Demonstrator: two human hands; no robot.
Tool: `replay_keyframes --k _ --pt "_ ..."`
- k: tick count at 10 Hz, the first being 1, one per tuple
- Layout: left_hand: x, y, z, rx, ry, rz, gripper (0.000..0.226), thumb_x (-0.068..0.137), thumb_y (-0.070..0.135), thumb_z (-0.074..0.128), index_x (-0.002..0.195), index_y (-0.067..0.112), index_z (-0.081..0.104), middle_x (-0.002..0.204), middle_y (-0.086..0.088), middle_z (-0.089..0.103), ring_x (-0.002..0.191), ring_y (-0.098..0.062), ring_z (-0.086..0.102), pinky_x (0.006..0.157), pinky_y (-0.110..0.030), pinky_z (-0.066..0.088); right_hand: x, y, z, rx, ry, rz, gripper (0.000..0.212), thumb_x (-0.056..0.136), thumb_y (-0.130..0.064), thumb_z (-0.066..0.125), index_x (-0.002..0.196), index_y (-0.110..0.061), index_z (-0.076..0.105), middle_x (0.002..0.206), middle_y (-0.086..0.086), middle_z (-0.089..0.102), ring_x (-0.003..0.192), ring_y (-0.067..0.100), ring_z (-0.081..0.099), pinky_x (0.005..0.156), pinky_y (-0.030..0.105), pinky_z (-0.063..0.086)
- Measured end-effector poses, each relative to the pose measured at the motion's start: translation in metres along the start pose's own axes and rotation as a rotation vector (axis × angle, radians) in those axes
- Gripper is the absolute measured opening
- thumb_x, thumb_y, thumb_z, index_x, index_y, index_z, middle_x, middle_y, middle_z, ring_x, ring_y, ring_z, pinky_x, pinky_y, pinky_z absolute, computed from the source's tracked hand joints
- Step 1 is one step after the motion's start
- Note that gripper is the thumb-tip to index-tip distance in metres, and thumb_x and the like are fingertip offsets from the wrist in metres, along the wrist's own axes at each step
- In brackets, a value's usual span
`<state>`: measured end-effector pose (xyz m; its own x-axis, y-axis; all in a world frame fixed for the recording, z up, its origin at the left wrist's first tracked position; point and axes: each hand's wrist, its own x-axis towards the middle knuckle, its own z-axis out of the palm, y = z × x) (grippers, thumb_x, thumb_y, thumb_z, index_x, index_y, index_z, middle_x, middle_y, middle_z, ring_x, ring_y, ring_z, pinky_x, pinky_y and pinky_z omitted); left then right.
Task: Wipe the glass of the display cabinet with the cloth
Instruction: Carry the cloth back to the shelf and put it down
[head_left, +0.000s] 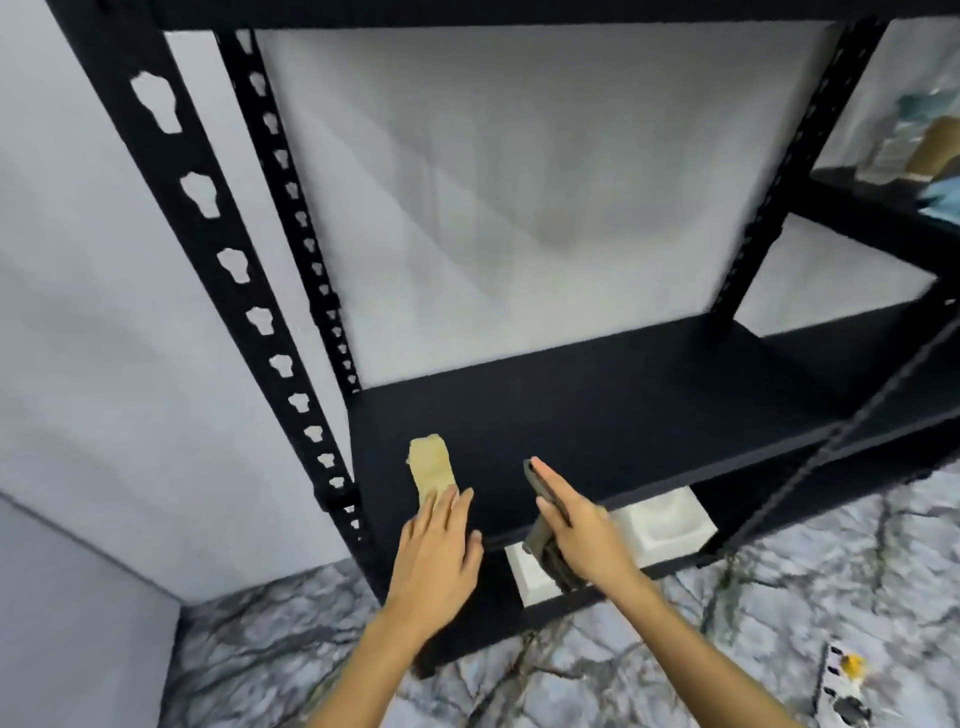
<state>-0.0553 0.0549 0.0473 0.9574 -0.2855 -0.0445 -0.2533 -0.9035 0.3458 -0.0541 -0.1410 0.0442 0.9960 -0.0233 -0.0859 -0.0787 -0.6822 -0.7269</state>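
On black shelf, head view: both hands over the front edge of a metal rack.

Cloth (431, 462): beige, soft, folded into a narrow strip, lying flat on the matte black shelf (623, 410); long axis runs front to back. Left hand (441, 545) flat, fingers straight, fingertips pressing the cloth's near end. Right hand (576, 530) grips a slim dark oblong object (545, 525), identity unclear, tilted with its top away from the camera. Perforated black upright (228, 270) at left. White blocks (660, 519) beneath shelf. Marbled grey floor (779, 623). Pale wall (519, 182) behind.
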Motion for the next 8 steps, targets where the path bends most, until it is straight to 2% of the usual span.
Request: replay_keyframes --k 1,2,3,4,5,6,7,8 --pt "0.012 0.006 0.0 -0.007 0.035 -0.137 0.063 0.101 0.037 0.028 0.151 0.018 -0.004 0.16 0.001 -0.006 0.148 -0.021 -0.006 0.116 -0.037 0.019 0.045 0.007 0.0 -0.09 -0.129 -0.06 0.05 0.104 -0.031 0.039 0.149 -0.045 0.022 0.107 0.002 0.065 0.101 0.024 0.063 0.088 0.036 0.047" --pt "0.025 0.013 0.002 0.034 0.047 -0.209 0.066 0.101 0.036 0.027 0.15 0.016 -0.012 0.159 -0.001 -0.012 0.147 -0.023 -0.009 0.116 -0.038 0.019 0.075 0.02 0.004 -0.142 -0.152 -0.096 0.051 0.104 -0.031 0.039 0.15 -0.043 0.02 0.103 0.004 0.067 0.099 0.025 0.063 0.103 0.047 0.042" --pt "0.054 0.024 0.014 0.069 0.019 -0.284 0.065 0.101 0.035 0.026 0.15 0.015 -0.012 0.159 -0.005 -0.013 0.147 -0.025 -0.01 0.116 -0.04 0.016 0.126 0.037 0.009 -0.265 -0.165 -0.13 0.051 0.104 -0.033 0.037 0.151 -0.041 0.017 0.116 0.002 0.066 0.111 0.022 0.06 0.116 0.048 0.025" --pt "0.071 0.029 0.026 0.081 -0.012 -0.329 0.063 0.101 0.036 0.027 0.151 0.017 -0.006 0.16 -0.006 -0.009 0.147 -0.027 -0.01 0.117 -0.041 0.016 0.148 0.044 0.018 -0.404 -0.17 -0.147 0.052 0.103 -0.041 0.034 0.151 -0.043 0.013 0.139 0.0 0.054 0.13 0.02 0.048 0.119 0.051 0.015" --pt "0.083 0.028 0.039 0.103 -0.057 -0.373 0.059 0.101 0.036 0.026 0.151 0.018 0.001 0.16 -0.008 -0.007 0.147 -0.028 -0.009 0.117 -0.04 0.015 0.159 0.056 0.039 -0.576 -0.332 -0.103 0.066 0.096 -0.064 0.029 0.152 -0.043 0.003 0.163 0.001 0.01 0.149 0.031 0.009 0.115 0.061 0.0" --pt "0.084 0.025 0.039 0.108 -0.084 -0.386 0.058 0.101 0.036 0.026 0.151 0.018 0.003 0.16 -0.008 -0.006 0.147 -0.028 -0.009 0.117 -0.041 0.014 0.159 0.065 0.046 -0.614 -0.415 -0.047 0.072 0.092 -0.071 0.026 0.152 -0.043 -0.001 0.164 0.0 -0.003 0.149 0.032 -0.006 0.114 0.064 -0.006" --pt "0.085 0.026 0.035 0.084 -0.074 -0.382 0.057 0.101 0.036 0.026 0.151 0.018 0.005 0.16 -0.007 -0.003 0.147 -0.028 -0.007 0.117 -0.042 0.015 0.151 0.065 0.032 -0.51 -0.363 -0.049 0.07 0.094 -0.068 0.027 0.153 -0.04 0.004 0.163 -0.002 -0.002 0.15 0.029 -0.008 0.114 0.061 -0.007" --pt "0.085 0.035 0.03 0.036 -0.034 -0.36 0.057 0.101 0.037 0.027 0.151 0.018 0.006 0.16 -0.006 -0.001 0.147 -0.028 -0.004 0.117 -0.042 0.015 0.141 0.057 0.016 -0.395 -0.243 -0.132 0.063 0.097 -0.059 0.033 0.153 -0.035 0.016 0.163 -0.001 0.005 0.15 0.025 -0.003 0.117 0.056 0.0"
